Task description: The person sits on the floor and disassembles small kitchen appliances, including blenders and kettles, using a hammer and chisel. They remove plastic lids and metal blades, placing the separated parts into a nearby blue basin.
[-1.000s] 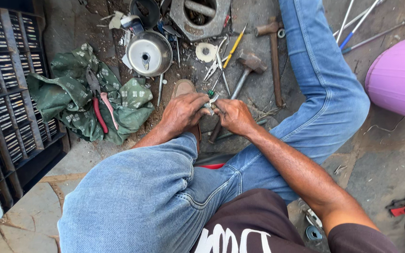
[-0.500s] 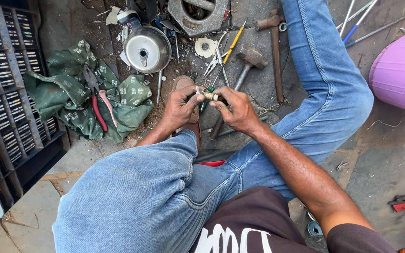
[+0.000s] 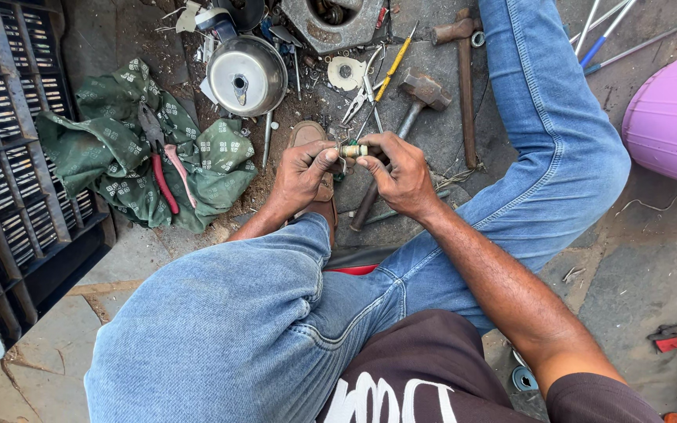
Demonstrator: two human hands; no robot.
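1. Spool-like small part (image 3: 352, 150), tan with a metal end, sat pinched between both hands above the person's shoe (image 3: 312, 137), over the dirty ground.
2. Head view: left hand (image 3: 301, 174) curled tight, thumb and forefinger clamped on the part's left end, wrist bent down, forearm running back over the raised left knee.
3. Right hand (image 3: 400, 174) also closed on it, fingertips gripping the right end, knuckles up, forearm stretched diagonally from lower right.
4. Both hands nearly touched at the part.
5. Around them: hammer (image 3: 419, 90) just beyond the right hand, pliers (image 3: 362, 98) near it, round metal lid (image 3: 246, 75) farther up, green cloth (image 3: 119, 149) with red-handled pliers (image 3: 160, 168) to the left, pink tub (image 3: 674, 117) well apart right.
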